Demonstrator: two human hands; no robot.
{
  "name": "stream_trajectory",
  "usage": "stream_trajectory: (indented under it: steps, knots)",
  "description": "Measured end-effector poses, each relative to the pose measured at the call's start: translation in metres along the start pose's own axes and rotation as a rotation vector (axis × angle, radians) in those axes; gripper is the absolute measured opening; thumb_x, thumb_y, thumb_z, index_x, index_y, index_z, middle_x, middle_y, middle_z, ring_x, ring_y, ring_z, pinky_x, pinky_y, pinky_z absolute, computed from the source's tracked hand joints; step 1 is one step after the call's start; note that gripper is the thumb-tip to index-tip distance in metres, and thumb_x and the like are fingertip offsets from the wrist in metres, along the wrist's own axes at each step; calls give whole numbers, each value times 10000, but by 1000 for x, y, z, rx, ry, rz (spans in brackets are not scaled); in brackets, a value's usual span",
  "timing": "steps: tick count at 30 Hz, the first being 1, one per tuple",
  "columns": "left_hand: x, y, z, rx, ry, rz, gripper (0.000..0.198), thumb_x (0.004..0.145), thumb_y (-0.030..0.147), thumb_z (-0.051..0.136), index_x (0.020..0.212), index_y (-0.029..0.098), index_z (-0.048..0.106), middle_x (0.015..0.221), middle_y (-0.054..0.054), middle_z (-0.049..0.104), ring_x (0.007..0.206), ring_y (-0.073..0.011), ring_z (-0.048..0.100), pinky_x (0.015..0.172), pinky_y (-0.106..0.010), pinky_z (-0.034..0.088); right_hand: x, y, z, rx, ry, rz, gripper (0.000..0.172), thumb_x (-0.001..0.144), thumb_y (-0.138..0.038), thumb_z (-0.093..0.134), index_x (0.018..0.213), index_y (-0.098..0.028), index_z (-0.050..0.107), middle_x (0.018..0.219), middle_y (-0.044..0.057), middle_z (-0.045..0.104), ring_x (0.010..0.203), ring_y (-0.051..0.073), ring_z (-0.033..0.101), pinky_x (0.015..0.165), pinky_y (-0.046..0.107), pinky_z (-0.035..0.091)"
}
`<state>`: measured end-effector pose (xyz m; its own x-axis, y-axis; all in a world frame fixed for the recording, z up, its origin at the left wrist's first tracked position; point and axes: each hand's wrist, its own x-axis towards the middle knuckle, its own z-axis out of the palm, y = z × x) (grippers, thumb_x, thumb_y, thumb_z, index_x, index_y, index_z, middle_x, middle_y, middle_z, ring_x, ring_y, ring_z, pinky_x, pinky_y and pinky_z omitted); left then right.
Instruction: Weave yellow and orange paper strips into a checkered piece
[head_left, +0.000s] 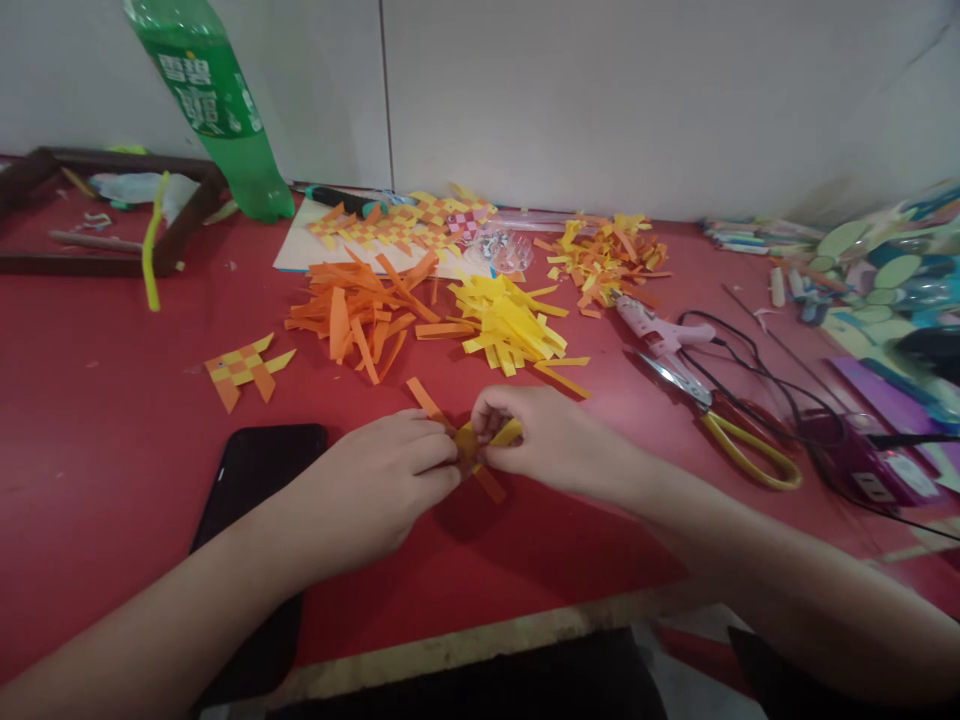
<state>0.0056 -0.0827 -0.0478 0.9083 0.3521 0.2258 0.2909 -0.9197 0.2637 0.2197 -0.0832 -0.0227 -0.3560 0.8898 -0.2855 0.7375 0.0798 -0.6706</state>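
My left hand (382,480) and my right hand (536,435) meet over the red table (112,470), both pinched on crossed orange and yellow paper strips (472,450). An orange strip sticks out up-left from the fingers and another down-right. Just beyond lie a pile of orange strips (360,310) and a pile of yellow strips (506,320). A small woven orange-and-yellow piece (244,370) rests to the left.
A black phone (255,480) lies under my left forearm. Yellow-handled scissors (720,420), a pink glue gun (660,325) and black cables sit right. A green bottle (214,100), a wooden frame (112,205), woven mats (405,225) and mixed scraps (607,255) line the back.
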Motion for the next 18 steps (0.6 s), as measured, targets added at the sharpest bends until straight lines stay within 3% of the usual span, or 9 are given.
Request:
stream_trajectory:
  steps: [18]
  knots:
    - [-1, 0, 3, 59, -9, 19, 372, 849, 22, 432, 1112, 145, 666, 991, -87, 687, 978, -260, 609, 953, -458, 490, -6, 4, 0, -54, 29, -29, 142, 728, -83, 590, 787, -198, 651, 821, -10, 722, 766, 140, 653, 700, 246, 443]
